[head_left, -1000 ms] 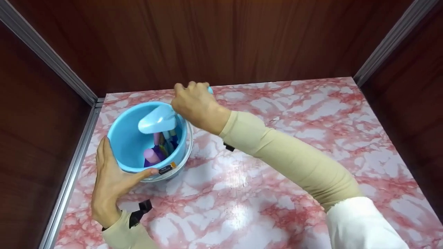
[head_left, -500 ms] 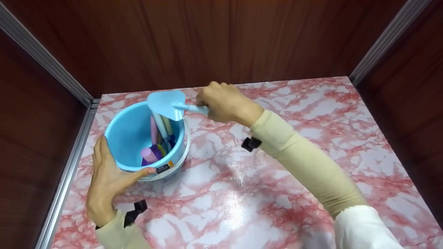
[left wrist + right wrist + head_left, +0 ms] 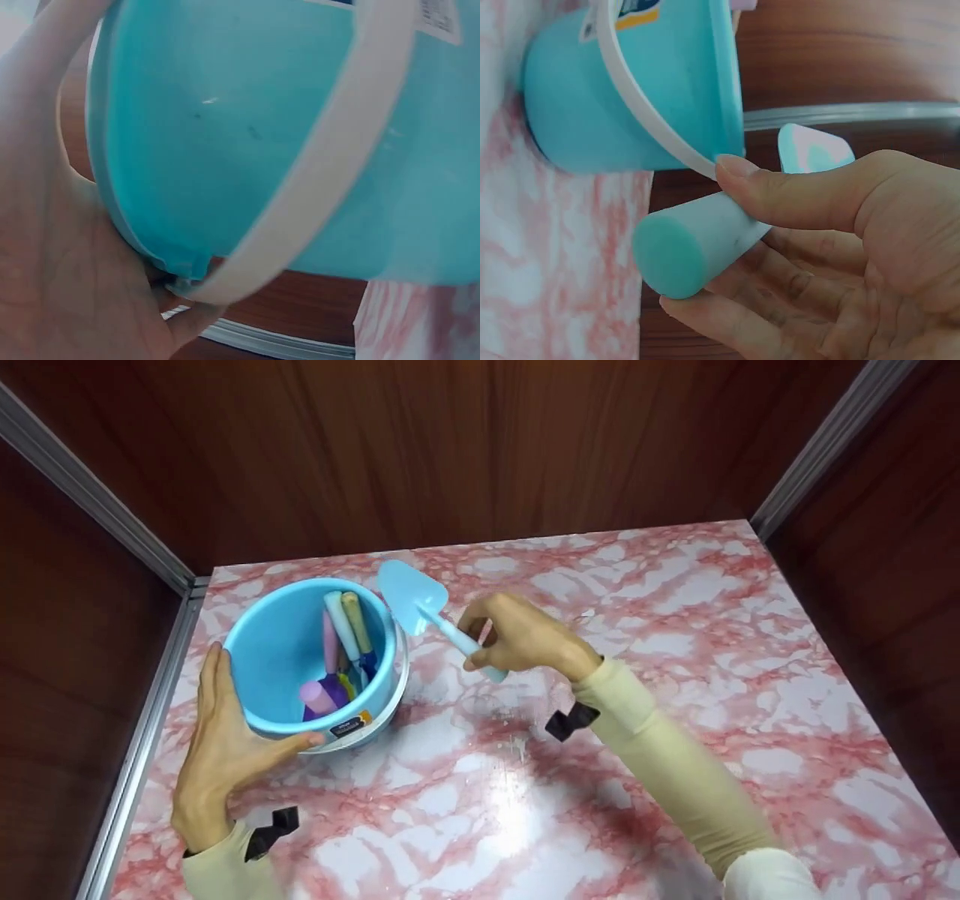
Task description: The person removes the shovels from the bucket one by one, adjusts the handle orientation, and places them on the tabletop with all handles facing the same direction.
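A light-blue plastic bucket (image 3: 262,660) stands at the left of the table. My left hand (image 3: 229,746) is spread against its near left side, with straight fingers on the outside and the thumb along the front rim. In the left wrist view the palm lies by the bucket wall, near the white bail handle (image 3: 322,172). To the right of the bucket, my right hand (image 3: 525,634) pinches a light-blue toy shovel (image 3: 412,592) by its handle between thumb and fingers. The shovel's blade points up and left, close to the bucket rim. The handle's round end shows in the right wrist view.
Inside the bucket, several handled tools lean on the right: a pink handle (image 3: 330,641), a pale blue handle (image 3: 343,626) and a tan handle (image 3: 357,622). A purple thing with a pink end (image 3: 319,697) lies lower. Dark wood panels (image 3: 480,450) enclose the marbled table (image 3: 600,780).
My right hand has lifted the toy shovel from over the bucket and moved right and nearer, turning the blade upward. The left hand stays at the bucket.
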Available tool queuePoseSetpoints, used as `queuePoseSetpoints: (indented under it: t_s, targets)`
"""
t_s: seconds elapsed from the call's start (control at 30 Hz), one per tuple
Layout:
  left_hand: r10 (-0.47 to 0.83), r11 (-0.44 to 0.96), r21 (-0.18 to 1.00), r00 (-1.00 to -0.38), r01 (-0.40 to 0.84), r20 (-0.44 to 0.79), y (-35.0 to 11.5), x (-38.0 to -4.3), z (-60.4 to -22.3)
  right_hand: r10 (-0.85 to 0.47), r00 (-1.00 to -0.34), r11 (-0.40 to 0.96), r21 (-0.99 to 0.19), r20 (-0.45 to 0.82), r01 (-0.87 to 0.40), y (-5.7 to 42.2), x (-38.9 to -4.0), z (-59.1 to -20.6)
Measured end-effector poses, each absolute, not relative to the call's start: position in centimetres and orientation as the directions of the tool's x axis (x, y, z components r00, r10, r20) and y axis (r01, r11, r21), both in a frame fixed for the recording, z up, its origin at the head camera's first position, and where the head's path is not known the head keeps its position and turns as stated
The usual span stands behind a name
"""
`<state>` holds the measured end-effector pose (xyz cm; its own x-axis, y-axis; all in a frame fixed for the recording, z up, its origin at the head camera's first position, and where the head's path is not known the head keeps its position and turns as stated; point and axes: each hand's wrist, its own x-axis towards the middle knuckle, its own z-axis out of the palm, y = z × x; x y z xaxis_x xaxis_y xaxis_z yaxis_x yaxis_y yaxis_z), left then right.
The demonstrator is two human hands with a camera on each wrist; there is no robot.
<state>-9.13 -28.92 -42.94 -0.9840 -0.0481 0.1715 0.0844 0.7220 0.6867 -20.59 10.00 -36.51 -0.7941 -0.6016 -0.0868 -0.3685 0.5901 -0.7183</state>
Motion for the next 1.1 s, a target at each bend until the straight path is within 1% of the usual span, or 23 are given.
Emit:
queuePoseSetpoints:
  t_s: [0.17, 0.37, 0.53, 0.73, 0.9, 1.1]
  targets:
    - [-0.031, 0.694, 0.711, -0.982, 0.114, 0.188, -29.7, -9.4, -43.3, -0.555, -0.828, 0.565, -0.769, -0.086, -0.299, 10.3, -19.8, -38.8]
    - [-0.021, 0.644, 0.752, -0.979, 0.141, 0.201, -30.0, -9.6, -43.7, -0.486, -0.861, 0.474, -0.873, -0.148, -0.118, 10.2, -18.7, -41.9]
    - [-0.018, 0.626, 0.767, -0.981, 0.14, 0.193, -30.0, -9.7, -43.7, -0.4, -0.899, 0.394, -0.919, -0.179, 0.007, 9.7, -17.6, -44.5]
    - [-0.03, 0.63, 0.766, -0.981, 0.13, 0.191, -30.2, -9.7, -43.5, -0.321, -0.928, 0.317, -0.945, -0.187, 0.081, 8.6, -16.7, -47.0]
    - [-0.027, 0.629, 0.765, -0.979, 0.141, 0.203, -30.3, -9.7, -43.5, -0.28, -0.932, 0.264, -0.952, -0.229, 0.154, 7.8, -16.5, -48.7]
    - [-0.018, 0.626, 0.765, -0.978, 0.149, 0.206, -29.9, -10.0, -43.5, -0.221, -0.934, 0.261, -0.94, -0.282, 0.222, 7.3, -16.3, -50.5]
